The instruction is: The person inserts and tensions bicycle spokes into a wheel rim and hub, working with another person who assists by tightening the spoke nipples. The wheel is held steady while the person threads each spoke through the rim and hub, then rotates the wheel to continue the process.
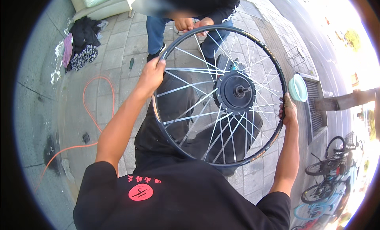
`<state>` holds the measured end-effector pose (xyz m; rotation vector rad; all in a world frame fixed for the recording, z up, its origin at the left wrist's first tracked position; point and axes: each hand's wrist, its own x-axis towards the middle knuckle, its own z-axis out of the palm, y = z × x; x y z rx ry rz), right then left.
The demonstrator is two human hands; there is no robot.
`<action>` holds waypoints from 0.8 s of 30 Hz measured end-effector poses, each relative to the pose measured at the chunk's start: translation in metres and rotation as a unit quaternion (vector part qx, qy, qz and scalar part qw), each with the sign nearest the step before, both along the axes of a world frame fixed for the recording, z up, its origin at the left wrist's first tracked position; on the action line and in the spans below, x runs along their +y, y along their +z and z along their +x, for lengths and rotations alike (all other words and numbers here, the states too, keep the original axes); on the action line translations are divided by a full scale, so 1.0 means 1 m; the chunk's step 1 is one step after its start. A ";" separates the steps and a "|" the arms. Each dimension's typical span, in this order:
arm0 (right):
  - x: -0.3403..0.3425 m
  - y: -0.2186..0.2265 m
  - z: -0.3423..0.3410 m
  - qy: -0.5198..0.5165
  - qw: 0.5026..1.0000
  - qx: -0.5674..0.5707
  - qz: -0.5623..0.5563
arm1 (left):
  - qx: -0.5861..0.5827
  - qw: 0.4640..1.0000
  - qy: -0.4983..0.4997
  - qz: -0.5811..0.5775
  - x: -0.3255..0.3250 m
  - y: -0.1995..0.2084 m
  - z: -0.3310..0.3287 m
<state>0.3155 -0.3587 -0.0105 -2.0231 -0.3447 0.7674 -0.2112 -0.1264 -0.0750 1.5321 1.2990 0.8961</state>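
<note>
Between my two hands stands a tilted bicycle wheel (283,77) with a black rim, silver spokes and no tyre on it. At its middle is a thick black hub (227,96) with a short axle poking out. My left hand (152,75) is closed round the rim at the upper left. My right hand (289,109) grips the rim at the right, with something brownish wrapped on a finger. Behind the far edge of the wheel, the hands (194,25) of another person are close together; what they hold is too small to make out.
An orange hose (84,96) loops over the paving on the left. A screwdriver (131,63) lies near the other person's feet. Dark clothes (84,38) are heaped by the wall. On the right are a pale green basin (297,88), a drain grate (314,107), a post (344,100) and parked bicycles (324,166).
</note>
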 end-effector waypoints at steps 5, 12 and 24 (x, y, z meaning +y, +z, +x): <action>-0.069 -0.024 -0.048 -0.082 0.993 0.073 0.046 | 0.053 0.995 -0.071 0.049 0.068 0.013 0.033; -0.136 -0.086 -0.065 -0.133 0.983 0.125 0.019 | 0.147 0.974 -0.129 0.114 0.043 0.001 0.055; 0.077 0.048 -0.144 0.371 0.880 -0.294 0.035 | 0.183 0.963 -0.097 0.174 0.046 -0.008 0.058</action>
